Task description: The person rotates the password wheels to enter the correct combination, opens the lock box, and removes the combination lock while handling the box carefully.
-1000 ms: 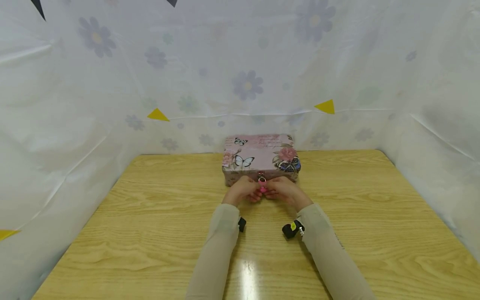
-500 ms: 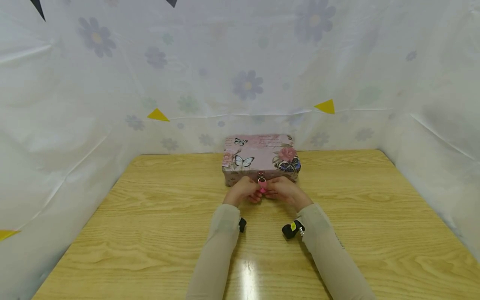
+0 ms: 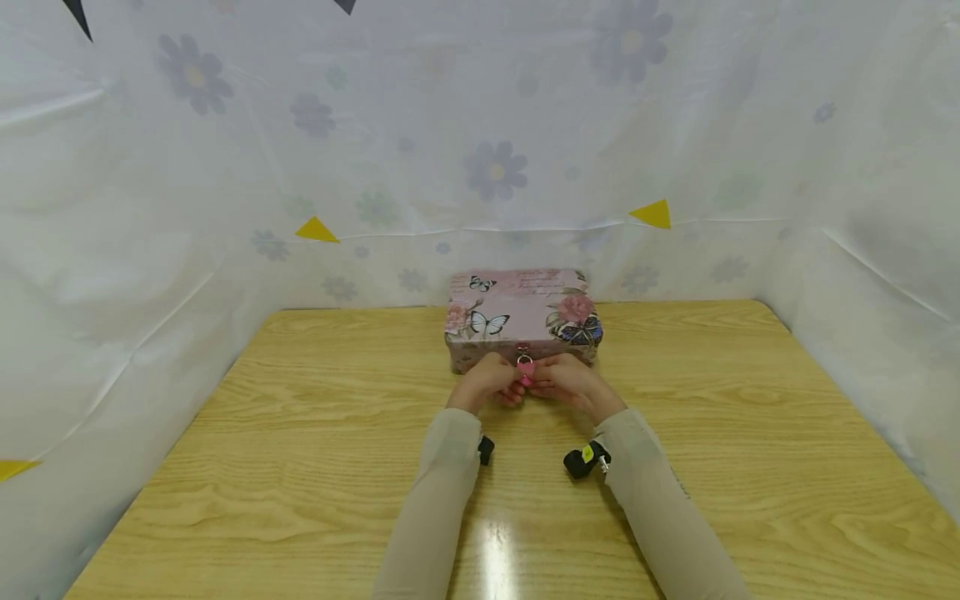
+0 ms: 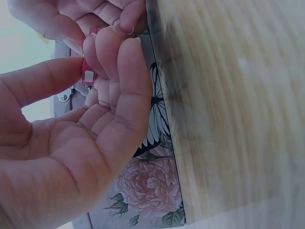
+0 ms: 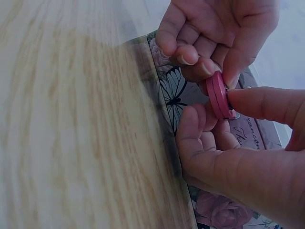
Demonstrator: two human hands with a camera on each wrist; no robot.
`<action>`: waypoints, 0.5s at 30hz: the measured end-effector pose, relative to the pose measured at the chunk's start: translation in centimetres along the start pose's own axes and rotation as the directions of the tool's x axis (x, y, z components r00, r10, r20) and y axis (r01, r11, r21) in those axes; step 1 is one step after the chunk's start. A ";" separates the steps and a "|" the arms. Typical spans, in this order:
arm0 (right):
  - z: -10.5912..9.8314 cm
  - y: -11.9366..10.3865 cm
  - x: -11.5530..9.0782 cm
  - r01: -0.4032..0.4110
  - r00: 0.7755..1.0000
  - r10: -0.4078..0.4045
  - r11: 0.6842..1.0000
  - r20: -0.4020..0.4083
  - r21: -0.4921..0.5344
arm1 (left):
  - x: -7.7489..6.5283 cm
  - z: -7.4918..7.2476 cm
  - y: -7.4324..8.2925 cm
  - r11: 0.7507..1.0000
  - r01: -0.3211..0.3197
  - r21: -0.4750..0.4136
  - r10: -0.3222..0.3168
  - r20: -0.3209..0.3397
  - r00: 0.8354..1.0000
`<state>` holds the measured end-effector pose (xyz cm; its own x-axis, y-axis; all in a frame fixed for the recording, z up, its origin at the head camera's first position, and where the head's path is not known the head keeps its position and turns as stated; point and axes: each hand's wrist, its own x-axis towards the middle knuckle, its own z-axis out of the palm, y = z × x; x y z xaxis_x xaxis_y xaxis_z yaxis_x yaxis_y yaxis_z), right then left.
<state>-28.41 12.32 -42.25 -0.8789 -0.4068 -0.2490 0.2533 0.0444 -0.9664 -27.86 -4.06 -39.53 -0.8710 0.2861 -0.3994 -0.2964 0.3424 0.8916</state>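
A pink padlock (image 3: 526, 372) hangs by its metal shackle at the front latch (image 3: 522, 347) of a pink box (image 3: 517, 304) printed with butterflies and roses. The box's lid is down. My left hand (image 3: 483, 382) pinches the padlock from the left, between thumb and curled fingers. From the other side my right hand (image 3: 573, 382) pinches it too, its thumb against the padlock body (image 5: 218, 98) in the right wrist view. Only a strip of the padlock (image 4: 89, 72) shows between the fingers in the left wrist view. Whether the shackle is locked cannot be told.
The box stands near the back edge of a wood-grain table (image 3: 315, 450). Behind it hangs a white flowered sheet (image 3: 420, 150) with yellow triangles on it. Black wrist-camera mounts (image 3: 583, 460) sit below the wrists.
Hands and box stay in place. The pink face of the padlock shows slightly more between the fingers than a second ago.
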 end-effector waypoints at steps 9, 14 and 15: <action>0.2 -0.1 -0.1 -0.009 1.000 0.010 0.999 -0.021 0.038 | -0.2 -0.1 0.1 1.000 -0.005 -0.019 0.005 0.002 1.000; 0.0 0.0 -0.2 -0.011 1.000 0.012 0.999 -0.026 0.046 | -0.1 -0.1 0.0 1.000 0.003 -0.020 -0.003 0.001 1.000; 0.0 -0.1 -0.3 -0.011 1.000 0.012 0.999 -0.026 0.045 | 0.0 0.0 0.0 1.000 0.005 -0.017 -0.005 0.001 1.000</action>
<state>-28.21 12.43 -42.14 -0.8858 -0.3829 -0.2623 0.2807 0.0081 -0.9598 -27.84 -4.10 -39.52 -0.8693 0.2848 -0.4040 -0.3075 0.3284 0.8931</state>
